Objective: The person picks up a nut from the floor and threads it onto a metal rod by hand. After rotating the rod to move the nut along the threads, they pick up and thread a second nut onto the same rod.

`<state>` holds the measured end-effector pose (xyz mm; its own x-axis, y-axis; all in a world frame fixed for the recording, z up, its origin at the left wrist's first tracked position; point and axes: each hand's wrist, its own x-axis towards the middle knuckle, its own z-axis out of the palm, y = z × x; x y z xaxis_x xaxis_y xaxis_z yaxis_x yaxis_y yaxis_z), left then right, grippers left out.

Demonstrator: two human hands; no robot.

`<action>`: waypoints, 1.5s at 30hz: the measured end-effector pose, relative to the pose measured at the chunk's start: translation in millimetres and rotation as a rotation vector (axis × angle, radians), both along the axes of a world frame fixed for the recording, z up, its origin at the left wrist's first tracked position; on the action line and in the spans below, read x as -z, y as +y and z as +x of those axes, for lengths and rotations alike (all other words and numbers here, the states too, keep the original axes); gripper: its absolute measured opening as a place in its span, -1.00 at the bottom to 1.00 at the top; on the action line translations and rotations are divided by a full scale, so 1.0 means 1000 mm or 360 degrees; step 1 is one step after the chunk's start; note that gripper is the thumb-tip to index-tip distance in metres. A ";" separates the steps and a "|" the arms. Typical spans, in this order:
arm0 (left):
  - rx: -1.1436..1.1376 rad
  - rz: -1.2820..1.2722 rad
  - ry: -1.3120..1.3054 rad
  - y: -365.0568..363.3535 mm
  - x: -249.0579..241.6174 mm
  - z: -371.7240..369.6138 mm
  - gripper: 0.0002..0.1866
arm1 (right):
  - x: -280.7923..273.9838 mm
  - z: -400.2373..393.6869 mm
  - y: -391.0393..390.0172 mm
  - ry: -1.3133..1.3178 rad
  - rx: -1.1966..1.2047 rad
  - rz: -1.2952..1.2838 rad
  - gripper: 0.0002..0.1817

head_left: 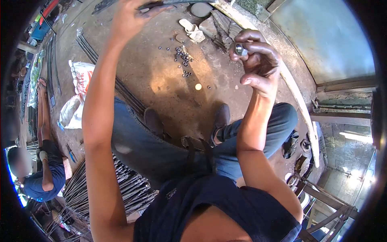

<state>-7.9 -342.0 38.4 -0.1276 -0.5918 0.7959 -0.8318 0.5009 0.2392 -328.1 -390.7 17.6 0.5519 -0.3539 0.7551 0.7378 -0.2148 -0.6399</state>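
Observation:
My left hand (135, 16) is at the top edge of the head view, its fingers closed around a dark metal bar (181, 2) that runs out to the right. Part of that hand and bar is cut off by the frame. Raised at the right, my right hand (260, 60) grips a shiny metal nut (240, 49) between its curled fingers, while the thumb stands apart. Dark grime covers those fingers. On the floor between the two hands lies a loose group of small dark nuts (184, 60).
Light sandals (192, 30) and a round yellow disc (198, 86) lie on the dirt floor. A white sack (82, 78) and long dark rods (129, 94) are at left, beside a stack of rods (96, 185). Another person (44, 177) sits far left. A pale curved pole (296, 86) borders the right.

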 end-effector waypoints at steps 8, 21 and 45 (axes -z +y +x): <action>-0.0041 0.0006 -0.0089 0.007 0.007 0.004 -0.75 | -0.039 -0.012 0.016 -0.0036 0.0123 -0.0120 -0.64; 0.0039 0.0181 -0.0011 0.018 0.002 -0.010 -0.75 | -0.093 -0.005 0.007 0.0556 0.0769 -0.0629 -0.66; 0.0082 0.0247 -0.0110 0.001 0.021 -0.020 -0.75 | -0.060 0.021 0.022 0.0663 0.1664 -0.1124 -0.70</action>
